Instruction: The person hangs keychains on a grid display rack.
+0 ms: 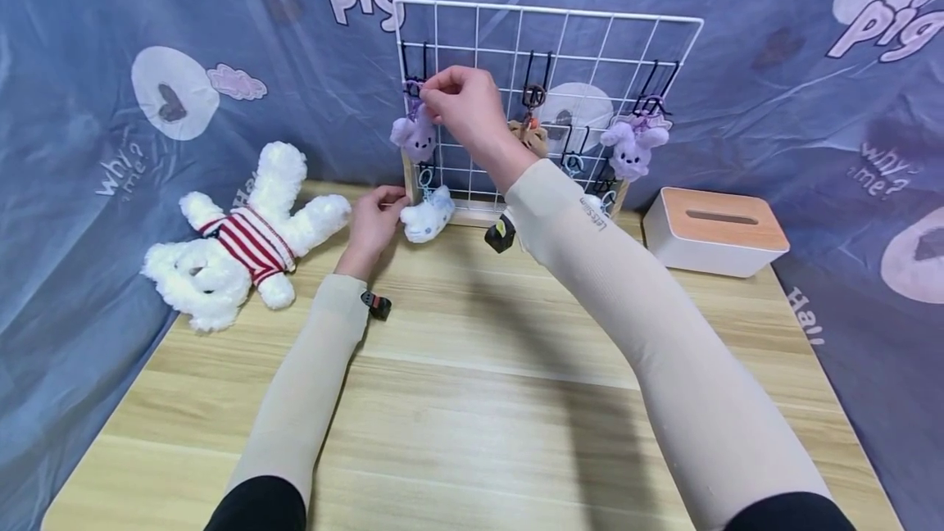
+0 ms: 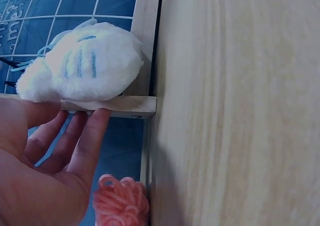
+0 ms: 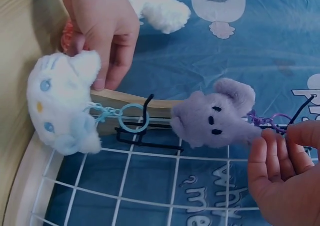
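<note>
A white wire grid rack (image 1: 494, 17) with a wooden frame stands at the back of the table, hung with plush keychains on black hooks. At its upper left, my right hand (image 1: 472, 109) pinches the purple ring of a purple plush keychain (image 3: 212, 118) beside a hook. My left hand (image 1: 376, 224) holds the lower left side of the wooden frame (image 2: 132, 104) between thumb and fingertips. Close by that hand, a white and blue plush keychain (image 1: 429, 215) hangs from a light blue ring. My right forearm partly hides the middle of the rack in the head view.
A brown plush keychain (image 1: 529, 136) and another purple one (image 1: 630, 146) hang farther right. A white tissue box (image 1: 708, 240) with a wooden lid stands right of the rack. On the left lies a white teddy bear (image 1: 251, 240) in a striped sweater. Coral yarn (image 2: 121, 203) sits behind the frame.
</note>
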Demonstrator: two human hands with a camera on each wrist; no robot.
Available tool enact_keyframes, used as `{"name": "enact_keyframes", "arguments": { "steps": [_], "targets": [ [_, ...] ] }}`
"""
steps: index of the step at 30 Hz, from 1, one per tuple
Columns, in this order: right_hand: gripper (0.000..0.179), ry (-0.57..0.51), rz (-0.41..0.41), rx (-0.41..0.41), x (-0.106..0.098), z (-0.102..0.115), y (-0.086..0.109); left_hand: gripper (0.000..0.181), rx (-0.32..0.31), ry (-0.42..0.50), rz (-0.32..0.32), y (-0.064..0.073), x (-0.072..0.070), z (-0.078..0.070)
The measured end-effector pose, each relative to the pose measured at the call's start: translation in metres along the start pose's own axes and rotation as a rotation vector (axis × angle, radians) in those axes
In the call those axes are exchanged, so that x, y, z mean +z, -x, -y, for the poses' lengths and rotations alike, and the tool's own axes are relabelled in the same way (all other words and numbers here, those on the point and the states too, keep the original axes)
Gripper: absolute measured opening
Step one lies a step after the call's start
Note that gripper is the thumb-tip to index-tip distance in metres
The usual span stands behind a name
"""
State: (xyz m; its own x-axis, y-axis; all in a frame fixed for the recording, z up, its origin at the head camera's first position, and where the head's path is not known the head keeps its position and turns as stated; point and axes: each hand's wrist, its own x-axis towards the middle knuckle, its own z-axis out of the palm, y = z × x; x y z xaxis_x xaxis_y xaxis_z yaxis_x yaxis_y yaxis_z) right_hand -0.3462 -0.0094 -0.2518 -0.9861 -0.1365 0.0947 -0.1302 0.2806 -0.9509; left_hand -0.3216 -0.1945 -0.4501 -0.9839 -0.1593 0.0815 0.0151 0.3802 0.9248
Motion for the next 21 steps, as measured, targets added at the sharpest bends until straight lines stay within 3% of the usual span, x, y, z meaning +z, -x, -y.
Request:
{"name": "enact_keyframes", "arguments": {
  "steps": [6,13,18,21],
  "targets": [
    [0.007,-0.092,0.018,-0.002,-0.012,-0.02,0.017,0.03,0.0,0.008,0.012,0.001,-0.001,0.002],
    [0.018,-0.181,0.067,-0.051,-0.036,-0.049,0.065,0.031,0.024,-0.023,-0.007,0.0,-0.01,0.005],
    [0.019,-0.142,0.105,-0.087,-0.07,-0.069,0.105,0.033,0.108,-0.099,-0.107,0.006,-0.026,0.001],
    [0.018,-0.131,0.121,-0.093,-0.099,-0.082,0.124,0.034,0.193,-0.185,-0.115,0.013,-0.041,-0.007]
  ]
}}
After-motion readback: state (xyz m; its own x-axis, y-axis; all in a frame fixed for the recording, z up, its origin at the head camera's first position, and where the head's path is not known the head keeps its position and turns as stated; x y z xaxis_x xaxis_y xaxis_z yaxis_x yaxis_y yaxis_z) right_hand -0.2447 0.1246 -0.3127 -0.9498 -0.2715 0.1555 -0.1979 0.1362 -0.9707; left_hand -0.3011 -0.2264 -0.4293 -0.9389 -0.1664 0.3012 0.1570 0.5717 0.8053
